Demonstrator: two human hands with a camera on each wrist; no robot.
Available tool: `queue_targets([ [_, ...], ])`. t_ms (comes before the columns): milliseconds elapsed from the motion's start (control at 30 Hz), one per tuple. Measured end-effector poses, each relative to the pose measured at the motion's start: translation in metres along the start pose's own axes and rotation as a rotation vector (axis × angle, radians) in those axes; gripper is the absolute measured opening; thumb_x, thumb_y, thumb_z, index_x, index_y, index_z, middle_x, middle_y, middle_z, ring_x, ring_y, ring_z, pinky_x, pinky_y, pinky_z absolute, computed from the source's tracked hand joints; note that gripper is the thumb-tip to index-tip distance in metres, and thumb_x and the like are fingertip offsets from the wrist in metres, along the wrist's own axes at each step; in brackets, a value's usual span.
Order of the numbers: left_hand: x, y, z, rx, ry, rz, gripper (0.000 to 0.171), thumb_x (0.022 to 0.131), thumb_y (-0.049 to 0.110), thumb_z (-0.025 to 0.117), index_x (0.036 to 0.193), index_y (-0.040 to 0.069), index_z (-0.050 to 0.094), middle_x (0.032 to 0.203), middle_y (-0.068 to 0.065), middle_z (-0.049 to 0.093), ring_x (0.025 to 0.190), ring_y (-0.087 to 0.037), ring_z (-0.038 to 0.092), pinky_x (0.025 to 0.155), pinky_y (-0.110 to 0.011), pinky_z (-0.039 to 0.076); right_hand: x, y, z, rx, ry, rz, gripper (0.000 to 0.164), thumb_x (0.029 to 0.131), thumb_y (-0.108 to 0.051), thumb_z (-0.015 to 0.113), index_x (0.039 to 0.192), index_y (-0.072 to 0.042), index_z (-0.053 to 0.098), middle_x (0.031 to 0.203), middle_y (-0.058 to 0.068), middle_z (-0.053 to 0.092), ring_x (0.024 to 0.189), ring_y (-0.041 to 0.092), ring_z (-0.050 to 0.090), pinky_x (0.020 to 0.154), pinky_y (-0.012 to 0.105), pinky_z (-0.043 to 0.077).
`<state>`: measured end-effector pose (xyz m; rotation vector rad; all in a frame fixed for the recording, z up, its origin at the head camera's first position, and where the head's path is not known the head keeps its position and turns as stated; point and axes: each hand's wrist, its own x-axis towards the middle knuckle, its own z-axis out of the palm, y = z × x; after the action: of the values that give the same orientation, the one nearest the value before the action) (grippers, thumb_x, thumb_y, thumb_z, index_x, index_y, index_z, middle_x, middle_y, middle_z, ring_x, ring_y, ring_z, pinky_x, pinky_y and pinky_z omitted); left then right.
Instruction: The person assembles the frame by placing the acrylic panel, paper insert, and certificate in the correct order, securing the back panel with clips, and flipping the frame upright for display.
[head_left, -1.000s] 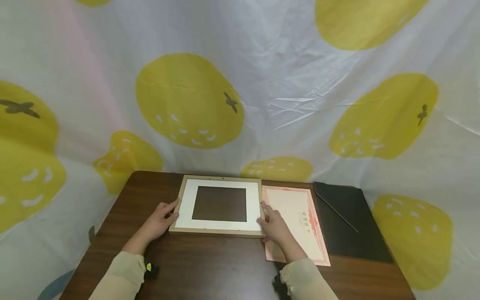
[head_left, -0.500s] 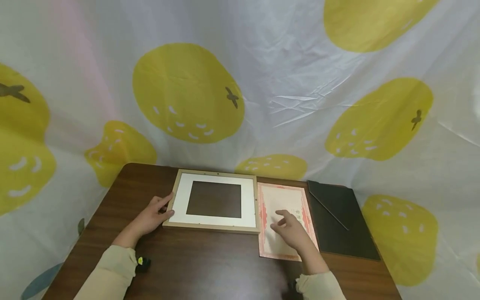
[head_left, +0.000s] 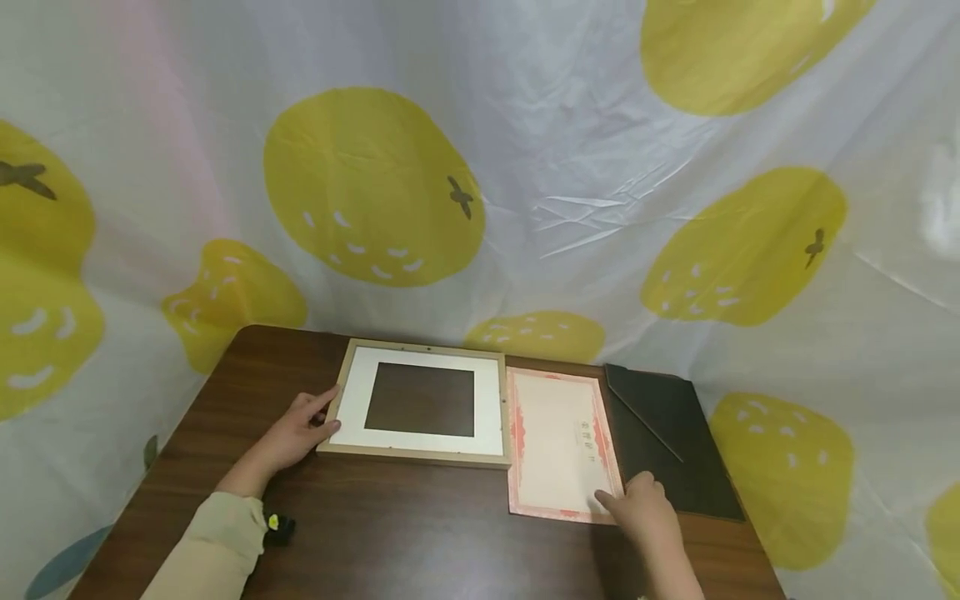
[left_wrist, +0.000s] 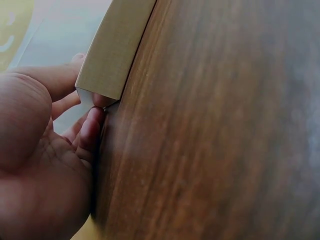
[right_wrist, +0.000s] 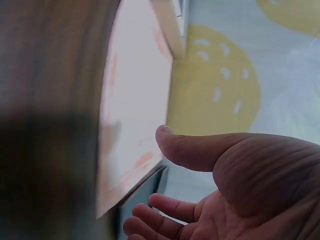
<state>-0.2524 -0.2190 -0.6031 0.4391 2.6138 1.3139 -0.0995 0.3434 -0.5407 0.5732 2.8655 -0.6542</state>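
Observation:
A wooden picture frame with a white mat lies on the table; brown tabletop shows through the mat's window. My left hand grips its left side, and in the left wrist view the fingers reach around the frame's corner. Right of the frame lies a certificate with a pink-red border. At its lower right corner is my right hand, fingers apart and holding nothing. The right wrist view has the thumb spread from the fingers, in front of the certificate and a dark panel.
A black backing board with a thin diagonal leg lies to the certificate's right. Brown wooden tabletop extends in front of the frame. Behind the table hangs a pale curtain printed with yellow fruit.
My right hand has let go of the frame's right side and moved rightward across the certificate to its lower right corner. My left hand keeps its place on the frame.

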Motion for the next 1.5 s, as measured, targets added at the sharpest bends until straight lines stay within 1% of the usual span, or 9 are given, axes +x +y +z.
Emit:
queue_targets([
  [233, 0.000, -0.001, 0.000, 0.004, 0.007, -0.001, 0.074, 0.110, 0.035, 0.068, 0.171, 0.009, 0.035, 0.127, -0.015, 0.046, 0.117, -0.028, 0.052, 0.092, -0.037, 0.045, -0.010, 0.013, 0.015, 0.033, 0.041, 0.064, 0.088, 0.093, -0.055, 0.079, 0.114, 0.022, 0.043, 0.118, 0.053, 0.051, 0.104, 0.065, 0.062, 0.091, 0.072, 0.052],
  [367, 0.000, 0.000, 0.000, 0.004, 0.009, -0.002, 0.075, 0.109, 0.035, 0.069, 0.171, 0.009, 0.035, 0.127, -0.015, 0.046, 0.118, -0.030, 0.053, 0.093, -0.038, 0.045, -0.013, 0.014, 0.022, 0.024, 0.077, 0.096, 0.101, 0.091, -0.063, 0.079, 0.117, 0.028, 0.042, 0.116, 0.053, 0.050, 0.104, 0.067, 0.060, 0.092, 0.072, 0.052],
  [533, 0.000, -0.001, 0.002, 0.007, 0.013, -0.004, 0.075, 0.109, 0.035, 0.069, 0.171, 0.009, 0.035, 0.127, -0.015, 0.046, 0.117, -0.029, 0.053, 0.092, -0.038, 0.045, -0.013, 0.014, 0.032, -0.038, 0.092, 0.099, 0.115, 0.089, -0.073, 0.076, 0.121, 0.032, 0.043, 0.112, 0.050, 0.050, 0.103, 0.066, 0.059, 0.090, 0.071, 0.053],
  [733, 0.000, 0.000, 0.003, 0.006, 0.012, 0.003, 0.075, 0.110, 0.034, 0.068, 0.171, 0.008, 0.034, 0.124, -0.014, 0.045, 0.115, -0.027, 0.052, 0.093, -0.038, 0.044, -0.013, 0.010, 0.034, -0.088, 0.117, 0.081, 0.105, 0.087, -0.062, 0.084, 0.118, 0.031, 0.046, 0.107, 0.047, 0.054, 0.100, 0.064, 0.061, 0.090, 0.069, 0.055],
  [1000, -0.001, -0.001, 0.003, 0.001, 0.018, 0.008, 0.075, 0.110, 0.033, 0.068, 0.171, 0.007, 0.033, 0.123, -0.015, 0.044, 0.113, -0.027, 0.051, 0.093, -0.039, 0.043, -0.011, 0.004, 0.031, -0.038, 0.101, 0.110, 0.103, 0.083, -0.054, 0.089, 0.120, 0.032, 0.046, 0.112, 0.050, 0.053, 0.107, 0.068, 0.060, 0.094, 0.071, 0.052],
  [1100, -0.001, -0.001, 0.003, -0.004, 0.010, 0.010, 0.075, 0.110, 0.032, 0.067, 0.171, 0.007, 0.032, 0.122, -0.014, 0.043, 0.111, -0.026, 0.049, 0.093, -0.040, 0.043, -0.009, 0.006, 0.031, -0.003, 0.097, 0.101, 0.099, 0.083, -0.050, 0.090, 0.120, 0.032, 0.047, 0.114, 0.050, 0.053, 0.108, 0.068, 0.060, 0.094, 0.071, 0.052],
  [1267, -0.003, 0.001, 0.003, 0.001, 0.001, 0.009, 0.075, 0.110, 0.032, 0.067, 0.171, 0.006, 0.031, 0.121, -0.013, 0.042, 0.109, -0.025, 0.048, 0.092, -0.039, 0.043, -0.006, 0.011, 0.031, 0.085, 0.098, 0.083, 0.073, 0.083, -0.041, 0.090, 0.105, 0.023, 0.063, 0.107, 0.043, 0.061, 0.100, 0.058, 0.065, 0.086, 0.066, 0.055],
  [1367, -0.003, 0.001, 0.002, 0.012, 0.004, 0.019, 0.075, 0.110, 0.032, 0.067, 0.171, 0.005, 0.031, 0.120, -0.013, 0.042, 0.108, -0.024, 0.048, 0.091, -0.038, 0.043, -0.003, 0.015, 0.031, 0.215, 0.092, 0.094, 0.062, 0.083, -0.032, 0.091, 0.104, 0.018, 0.061, 0.099, 0.032, 0.065, 0.091, 0.044, 0.066, 0.076, 0.053, 0.055],
  [1500, -0.002, 0.002, 0.000, 0.026, 0.009, 0.031, 0.075, 0.110, 0.031, 0.067, 0.171, 0.005, 0.031, 0.119, -0.012, 0.043, 0.108, -0.024, 0.048, 0.091, -0.037, 0.043, -0.001, 0.015, 0.032, 0.472, 0.095, 0.102, 0.062, 0.087, -0.012, 0.087, 0.122, 0.016, 0.044, 0.098, 0.025, 0.065, 0.085, 0.029, 0.066, 0.069, 0.037, 0.057],
])
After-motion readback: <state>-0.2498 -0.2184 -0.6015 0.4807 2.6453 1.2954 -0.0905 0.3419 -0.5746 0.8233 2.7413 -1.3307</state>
